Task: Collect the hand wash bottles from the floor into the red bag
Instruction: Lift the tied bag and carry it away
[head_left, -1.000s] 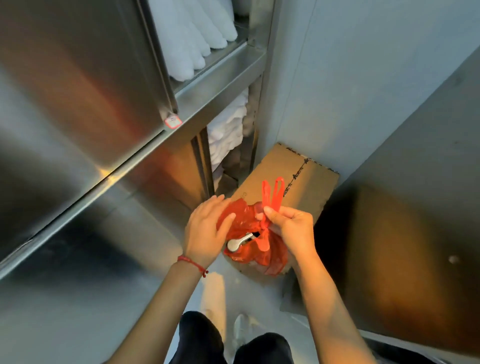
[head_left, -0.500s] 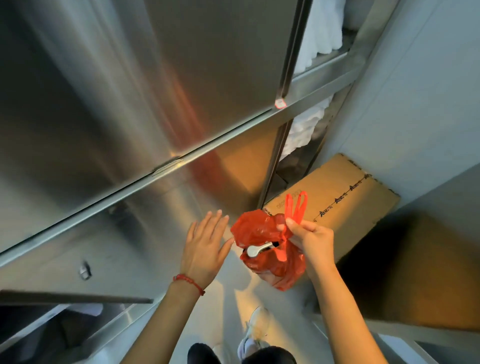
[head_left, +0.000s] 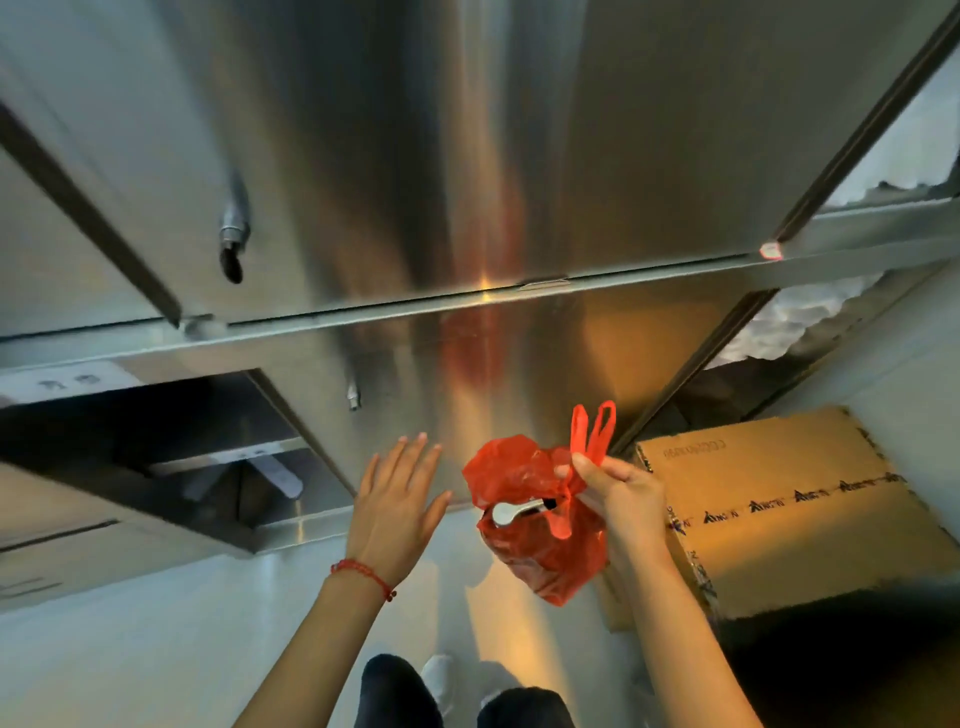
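Head view: a person stands in a narrow space and looks down at two bare hands in front of a steel cabinet (head_left: 467, 156).
Right hand: the right hand (head_left: 621, 499) is closed in a pinch on the handles of the red bag (head_left: 535, 551); the handle loops stick up above the fingers.
Left hand: the left hand (head_left: 397, 504) is open, fingers spread, and holds nothing; it hangs just beside the bag, not touching it.
Red bag: it hangs in the air from the right hand, above the floor (head_left: 156, 649), and its lower part looks full.
Hand wash bottle: a white pump head (head_left: 511, 512) shows in the mouth of the bag, so at least one bottle is inside; I cannot tell how many.
Floor: no other bottle is visible on it in this view.
Other things: a cardboard box (head_left: 789, 509) lies flat at the right, near the bag.
Step in hand: it seems the collecting is near its end, or between two pick-ups.
Next move: probably the free left hand must open the bag mouth or take another bottle; first the person needs to look for any bottle that remains.
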